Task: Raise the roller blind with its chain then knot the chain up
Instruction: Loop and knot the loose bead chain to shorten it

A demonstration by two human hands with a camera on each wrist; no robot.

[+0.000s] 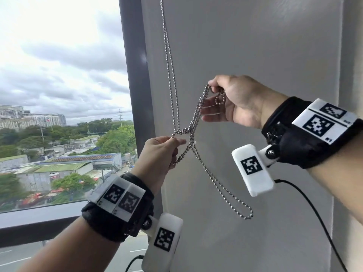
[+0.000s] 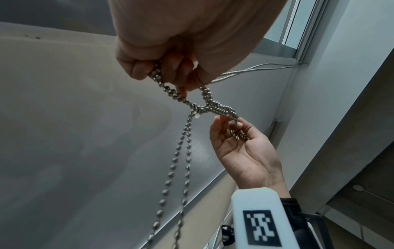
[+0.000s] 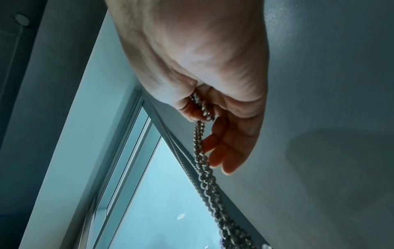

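A metal ball chain (image 1: 170,61) hangs as two strands beside the window. The strands cross in a loose loop (image 1: 189,134), seen from below as a twist (image 2: 204,109). My left hand (image 1: 176,143) pinches the chain just left of that crossing, fingers curled round it (image 2: 170,74). Up and to the right, my right hand (image 1: 213,91) pinches a doubled length of chain between thumb and forefinger, its other fingers straight (image 3: 202,107). The chain's free end hangs as a long loop (image 1: 245,214) below both hands. The blind itself is out of view above.
A dark window frame (image 1: 137,75) runs upright just left of the chain, with glass (image 1: 59,95) and a city outside. A grey wall (image 1: 255,46) lies behind the hands. A dark sill (image 1: 39,222) crosses the lower left. A black cable (image 1: 314,209) trails from my right wrist.
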